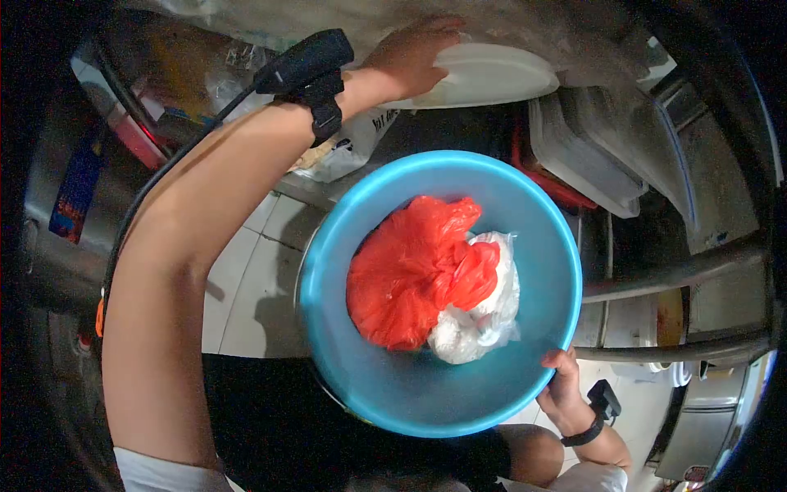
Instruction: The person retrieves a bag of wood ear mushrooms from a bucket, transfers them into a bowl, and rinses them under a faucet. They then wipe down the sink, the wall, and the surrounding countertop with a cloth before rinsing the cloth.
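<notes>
A blue plastic basin [545, 271] is held up in front of me, tipped so that its inside faces the camera. My right hand [564, 381] grips its rim at the lower right, thumb over the edge and the other fingers hidden behind. Inside lie a bunched red plastic bag [406, 279] and, against it, a clear plastic bag [471, 332] with something white in it. My left hand [420, 59] stretches out to the top, fingers apart, at the left end of a white oval lid or dish [500, 75]; its thumb overlaps the rim.
Stacked pale plastic containers [582, 148] stand on the right, above metal rails [676, 275]. Crumpled plastic bags [352, 143] lie behind the basin at left. A blue packet [76, 189] is at far left. White floor tiles [246, 287] show below.
</notes>
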`<state>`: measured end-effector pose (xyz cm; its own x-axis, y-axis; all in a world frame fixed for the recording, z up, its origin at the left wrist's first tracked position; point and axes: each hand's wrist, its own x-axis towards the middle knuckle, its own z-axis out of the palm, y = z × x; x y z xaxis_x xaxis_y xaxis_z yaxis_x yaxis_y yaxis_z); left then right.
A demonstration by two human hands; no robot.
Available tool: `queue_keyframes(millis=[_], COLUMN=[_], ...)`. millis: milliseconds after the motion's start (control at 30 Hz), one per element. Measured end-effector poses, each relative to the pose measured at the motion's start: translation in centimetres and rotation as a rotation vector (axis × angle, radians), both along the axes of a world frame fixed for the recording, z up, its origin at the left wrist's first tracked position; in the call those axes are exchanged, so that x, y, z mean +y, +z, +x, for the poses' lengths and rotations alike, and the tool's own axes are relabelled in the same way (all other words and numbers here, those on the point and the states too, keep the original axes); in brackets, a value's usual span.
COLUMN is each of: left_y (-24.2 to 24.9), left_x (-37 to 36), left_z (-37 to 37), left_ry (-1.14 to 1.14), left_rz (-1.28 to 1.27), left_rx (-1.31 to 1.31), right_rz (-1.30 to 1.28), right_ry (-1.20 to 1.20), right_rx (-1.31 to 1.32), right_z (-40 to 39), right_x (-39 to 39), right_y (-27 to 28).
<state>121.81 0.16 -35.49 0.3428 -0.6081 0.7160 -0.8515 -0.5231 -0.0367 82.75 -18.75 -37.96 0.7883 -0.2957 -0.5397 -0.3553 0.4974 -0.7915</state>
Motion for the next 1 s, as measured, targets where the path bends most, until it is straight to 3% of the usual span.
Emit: queue_keyframes(millis=[233, 300, 367, 400, 467, 533, 600, 667, 733, 767, 800, 833, 867, 900, 967, 1000], left_y=[-4.8, -6.0, -8.3, -10.9, -10.3, -10.3, -10.0, -12.2, -14.1, -14.7, -15.5, -18.2, -18.7, -19.6, -20.5, -20.9], left_x=[0.0, 0.0, 0.1, 0.3, -0.9, -0.6, 0.9, 0.6, -0.4, -0.8, -1.1, -0.5, 0.4, 0.6, 1.9, 1.9], left_z=[0.2, 1.3, 4.3, 4.9, 3.9, 1.1, -1.7, -3.0, -2.9, -3.7, -4.4, -4.8, -5.9, -6.3, -7.4, -7.5], left_ry=[-0.054, -0.071, -0.111, -0.156, -0.101, -0.134, -0.106, -0.088, -0.146, -0.058, 0.034, 0.032, 0.016, -0.018, -0.08, -0.073], left_rz=[0.013, -0.015, -0.009, -0.014, 0.27, 0.164, 0.127, 0.071, -0.007, 0.097, 0.202, 0.148, 0.255, 0.225, 0.254, 0.254], left_rx=[0.118, -0.071, -0.063, -0.074, -0.015, 0.067, 0.104, 0.18, 0.308, 0.339, 0.366, 0.167, 0.072, 0.115, 0.163, 0.169], right_rz=[0.007, -0.027, -0.055, -0.049, 0.058, 0.144, -0.161, -0.029, -0.107, -0.135, -0.244, -0.307, -0.612, -0.904, -1.589, -1.614], right_ry=[0.054, 0.103, 0.131, 0.113, 0.181, 0.303, 0.216, 0.226, 0.268, 0.314, 0.352, 0.478, 0.61, 0.707, 0.653, 0.806], right_rx=[0.042, 0.014, 0.045, 0.114, 0.255, 0.39, 0.366, 0.273, 0.194, 0.176, 0.199, 0.201, 0.167, 0.026, -0.28, -0.459], right_z=[-1.2, -1.0, -0.1, 0.9, 2.5, 2.0, -1.2, -1.0, 0.7, 1.8, 3.3, 4.2, 4.6, 5.6, 7.0, 7.5], right_x=[-1.2, -1.5, -1.6, -1.5, -2.4, -3.4, 0.5, -1.3, -2.3, -3.4, -3.5, -3.3, -4.5, -3.8, 0.1, 1.8], right_y=[-2.1, -2.4, -3.1, -4.2, -8.7, -15.4, -15.9, -17.3, -17.9, -18.5, -18.2, -18.4, -19.4, -18.4, -14.9, -13.2])
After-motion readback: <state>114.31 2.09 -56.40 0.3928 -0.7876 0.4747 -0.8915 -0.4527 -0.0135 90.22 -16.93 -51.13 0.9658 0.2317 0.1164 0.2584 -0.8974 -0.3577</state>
